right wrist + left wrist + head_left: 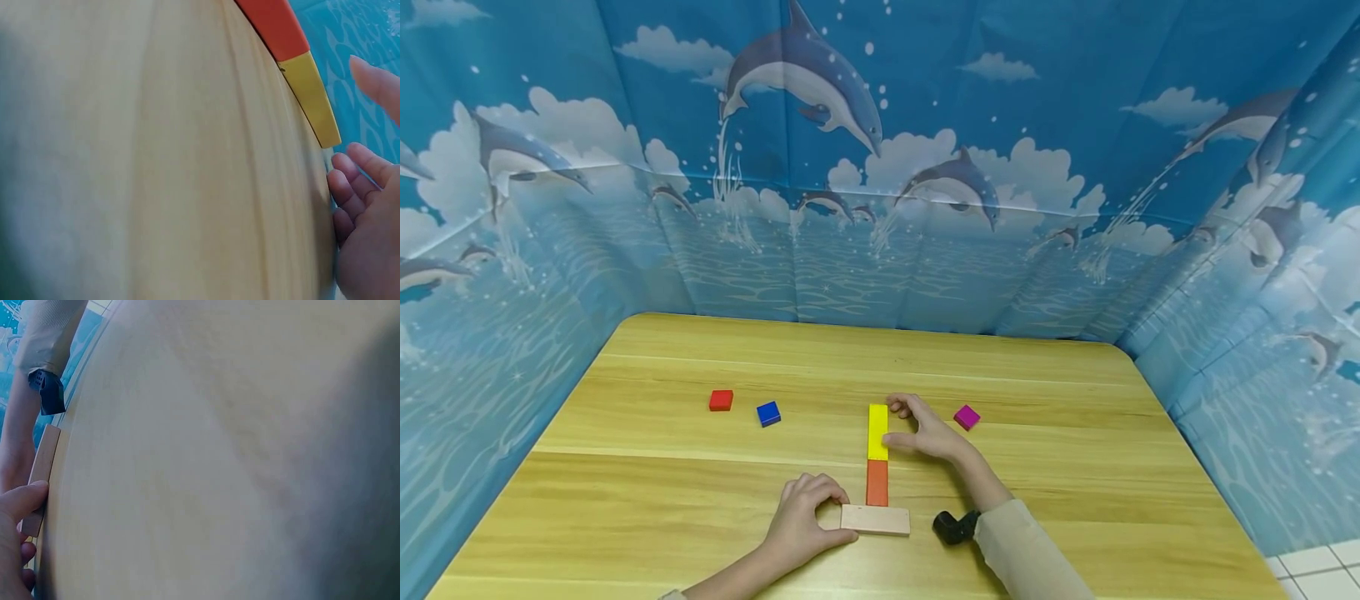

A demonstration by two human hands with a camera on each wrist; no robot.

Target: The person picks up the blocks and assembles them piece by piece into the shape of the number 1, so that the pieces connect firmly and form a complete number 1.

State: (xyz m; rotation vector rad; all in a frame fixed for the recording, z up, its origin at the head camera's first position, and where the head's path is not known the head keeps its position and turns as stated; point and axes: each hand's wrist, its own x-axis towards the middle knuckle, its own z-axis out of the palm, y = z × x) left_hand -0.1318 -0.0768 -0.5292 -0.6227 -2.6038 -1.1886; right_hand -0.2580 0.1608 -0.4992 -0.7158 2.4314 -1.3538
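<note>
Three flat blocks form a T near the table's front: a pale wooden block (pixel 876 519) lies crosswise, with an orange block (pixel 877 482) and a long yellow block (pixel 877 432) in line behind it. My left hand (pixel 838 515) grips the wooden block's left end, its thumb (pixel 28 497) pressed against the block (pixel 42 475). Beside the yellow block's right edge rests my right hand (pixel 891 427), with relaxed fingertips at that edge. The right wrist view shows its fingers (pixel 356 181) loosely bent just off the yellow block's (pixel 312 97) far end, next to the orange block (pixel 275 25).
A red cube (pixel 721 400) and a blue cube (pixel 768 413) lie to the left on the wooden table (pixel 1075 500). A magenta cube (pixel 966 417) sits just right of my right hand. Dolphin-print curtains wall off three sides. A black wrist camera (pixel 953 527) is strapped to my right sleeve.
</note>
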